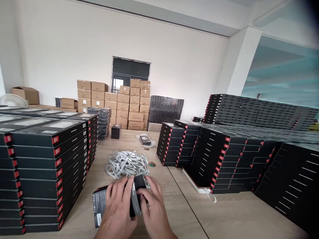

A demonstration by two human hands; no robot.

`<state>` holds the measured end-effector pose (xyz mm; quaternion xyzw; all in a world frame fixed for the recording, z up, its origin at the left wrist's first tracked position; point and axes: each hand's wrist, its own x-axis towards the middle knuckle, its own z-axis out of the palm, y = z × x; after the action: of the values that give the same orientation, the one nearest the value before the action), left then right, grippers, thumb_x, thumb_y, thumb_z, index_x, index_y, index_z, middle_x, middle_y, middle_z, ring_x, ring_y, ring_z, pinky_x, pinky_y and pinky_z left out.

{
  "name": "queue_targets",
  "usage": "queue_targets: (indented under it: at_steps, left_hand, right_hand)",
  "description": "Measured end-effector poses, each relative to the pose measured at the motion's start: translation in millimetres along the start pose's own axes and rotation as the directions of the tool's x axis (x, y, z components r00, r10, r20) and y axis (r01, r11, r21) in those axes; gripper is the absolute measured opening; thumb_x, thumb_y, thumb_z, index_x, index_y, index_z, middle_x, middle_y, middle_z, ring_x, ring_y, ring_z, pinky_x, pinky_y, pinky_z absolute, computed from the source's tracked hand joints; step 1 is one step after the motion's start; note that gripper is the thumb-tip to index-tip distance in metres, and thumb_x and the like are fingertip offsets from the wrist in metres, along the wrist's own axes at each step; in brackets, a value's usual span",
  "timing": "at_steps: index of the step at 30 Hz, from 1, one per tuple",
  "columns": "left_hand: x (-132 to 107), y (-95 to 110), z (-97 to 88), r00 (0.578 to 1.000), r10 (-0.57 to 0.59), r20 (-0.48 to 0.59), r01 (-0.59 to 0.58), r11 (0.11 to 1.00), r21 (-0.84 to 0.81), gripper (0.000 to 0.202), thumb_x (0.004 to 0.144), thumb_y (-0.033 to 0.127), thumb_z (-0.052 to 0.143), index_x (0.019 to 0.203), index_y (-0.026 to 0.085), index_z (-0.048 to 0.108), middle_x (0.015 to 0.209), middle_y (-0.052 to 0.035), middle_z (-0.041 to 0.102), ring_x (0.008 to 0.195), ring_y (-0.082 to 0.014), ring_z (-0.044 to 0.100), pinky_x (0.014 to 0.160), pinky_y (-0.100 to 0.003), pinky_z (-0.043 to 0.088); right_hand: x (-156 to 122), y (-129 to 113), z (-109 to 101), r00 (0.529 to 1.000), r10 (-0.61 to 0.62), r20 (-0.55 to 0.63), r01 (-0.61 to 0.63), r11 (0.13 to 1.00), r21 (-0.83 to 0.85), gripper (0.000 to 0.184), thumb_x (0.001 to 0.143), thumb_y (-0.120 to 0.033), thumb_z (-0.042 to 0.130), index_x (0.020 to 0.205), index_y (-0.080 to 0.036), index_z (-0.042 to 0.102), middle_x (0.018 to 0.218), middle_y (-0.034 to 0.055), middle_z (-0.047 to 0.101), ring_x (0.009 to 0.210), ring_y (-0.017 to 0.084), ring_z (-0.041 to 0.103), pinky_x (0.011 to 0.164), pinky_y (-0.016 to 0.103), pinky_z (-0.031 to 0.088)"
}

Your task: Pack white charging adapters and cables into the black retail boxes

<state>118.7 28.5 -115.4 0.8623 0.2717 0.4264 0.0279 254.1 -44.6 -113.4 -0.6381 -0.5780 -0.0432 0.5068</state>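
Your left hand (117, 204) and right hand (156, 207) both grip the box (135, 201), near side of the cables (127, 162), between left stacks (71, 147) and right stacks (203, 156).

Looks forward and down from the wearer's head, over the surface (171, 192). Sits close to the left hand (118, 202) and right hand (155, 206), viewing both from above and behind at the lower middle, cut off by the bottom edge. Takes in the cables (127, 162) just beyond, then reaches to the far cartons (122, 106), the wall (174, 59) and a ceiling beam (184, 15). Spreads wide enough to catch left stacks (37, 146) and right stacks (214, 149). Darkens toward the upper right corner.
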Motion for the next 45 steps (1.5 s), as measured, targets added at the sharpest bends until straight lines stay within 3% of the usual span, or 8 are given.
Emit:
queue_targets:
  at_steps: [8, 16, 23, 27, 31, 34, 38, 45]
  left_hand:
    - [4, -6, -4.8, 0.998, 0.012, 0.069, -0.013, 1.0, 0.018, 0.088, 0.057, 0.012, 0.058, 0.142, 0.021, 0.038, 0.135, -0.0123, 0.054, 0.123, -0.0322, 0.048, 0.106, -0.048, 0.03]
    - [4, -5, -13.2, 0.969, -0.169, 0.179, 0.154, 0.983, 0.097, 0.077, 0.063, 0.019, 0.058, 0.139, 0.019, 0.044, 0.134, -0.0125, 0.056, 0.121, -0.0299, 0.049, 0.104, -0.044, 0.031]
    - [2, -21, -25.8, 0.799, -0.431, 0.42, 0.294, 0.888, 0.353, 0.072, 0.06, 0.021, 0.058, 0.131, 0.01, 0.053, 0.136, -0.0189, 0.055, 0.125, -0.0357, 0.047, 0.104, -0.051, 0.03]
    - [4, -36, -23.5, 0.776, -0.535, 0.334, 0.415, 0.832, 0.369, 0.074, 0.067, 0.025, 0.06, 0.139, 0.011, 0.044, 0.148, -0.0182, 0.044, 0.135, -0.0359, 0.038, 0.11, -0.056, 0.024]
    - [5, -32, -15.8, 0.886, -0.309, 0.346, 0.353, 0.933, -0.07, 0.056, 0.082, 0.029, 0.052, 0.137, 0.018, 0.047, 0.15, -0.0116, 0.042, 0.138, -0.0264, 0.038, 0.113, -0.044, 0.031]
    - [1, -20, -10.6, 0.905, -0.158, 0.395, 0.288, 0.911, -0.296, 0.043, 0.08, 0.024, 0.054, 0.122, 0.024, 0.06, 0.146, -0.0071, 0.047, 0.136, -0.0242, 0.041, 0.114, -0.042, 0.032]
    - [-5, -7, -4.9, 0.869, -0.064, 0.491, 0.268, 0.895, -0.357, 0.044, 0.073, 0.017, 0.058, 0.115, 0.027, 0.064, 0.145, -0.0051, 0.05, 0.136, -0.0249, 0.041, 0.115, -0.043, 0.03]
    - [-4, -4, -5.8, 0.835, -0.044, 0.549, 0.212, 0.946, -0.247, 0.034, 0.074, 0.025, 0.062, 0.108, 0.025, 0.066, 0.131, -0.0074, 0.06, 0.126, -0.0264, 0.049, 0.113, -0.045, 0.026]
  right_hand:
    - [7, -1, -7, 0.949, 0.302, 0.094, -0.315, 0.891, 0.328, 0.017, 0.067, -0.03, 0.076, 0.076, -0.022, 0.064, 0.14, 0.0078, 0.052, 0.134, 0.034, 0.042, 0.108, 0.049, 0.036]
    - [23, 12, -27, 0.754, 0.652, 0.084, -0.467, 0.442, 0.766, 0.036, 0.065, -0.044, 0.082, 0.075, -0.02, 0.057, 0.096, 0.0038, 0.073, 0.073, 0.019, 0.068, 0.05, 0.023, 0.049]
    - [27, 35, -32, 0.695, 0.719, -0.003, -0.451, 0.44, 0.776, 0.031, 0.064, -0.041, 0.082, 0.077, -0.018, 0.066, 0.08, 0.0043, 0.076, 0.068, 0.018, 0.069, 0.043, 0.019, 0.042]
    - [21, 38, -31, 0.67, 0.692, 0.269, -0.636, 0.35, 0.688, 0.027, 0.068, -0.04, 0.08, 0.075, -0.016, 0.069, 0.075, 0.0057, 0.076, 0.062, 0.017, 0.069, 0.045, 0.02, 0.043]
    - [12, 38, -16, 0.76, 0.506, 0.408, -0.648, 0.638, 0.416, 0.032, 0.077, -0.048, 0.071, 0.075, -0.016, 0.072, 0.075, 0.005, 0.075, 0.066, 0.019, 0.068, 0.052, 0.024, 0.046]
    - [13, 49, -12, 0.906, 0.363, 0.216, -0.388, 0.918, 0.085, 0.03, 0.084, -0.044, 0.061, 0.081, -0.018, 0.074, 0.084, 0.006, 0.075, 0.081, 0.023, 0.068, 0.074, 0.033, 0.051]
    - [20, 68, -14, 0.943, 0.331, -0.031, -0.33, 0.924, -0.193, 0.026, 0.085, -0.031, 0.054, 0.095, -0.019, 0.074, 0.101, 0.0126, 0.07, 0.103, 0.03, 0.062, 0.095, 0.042, 0.045]
    - [23, 76, -4, 0.955, 0.294, 0.04, -0.277, 0.931, -0.237, 0.026, 0.069, -0.02, 0.069, 0.094, -0.025, 0.075, 0.119, 0.0084, 0.063, 0.118, 0.031, 0.053, 0.105, 0.044, 0.038]
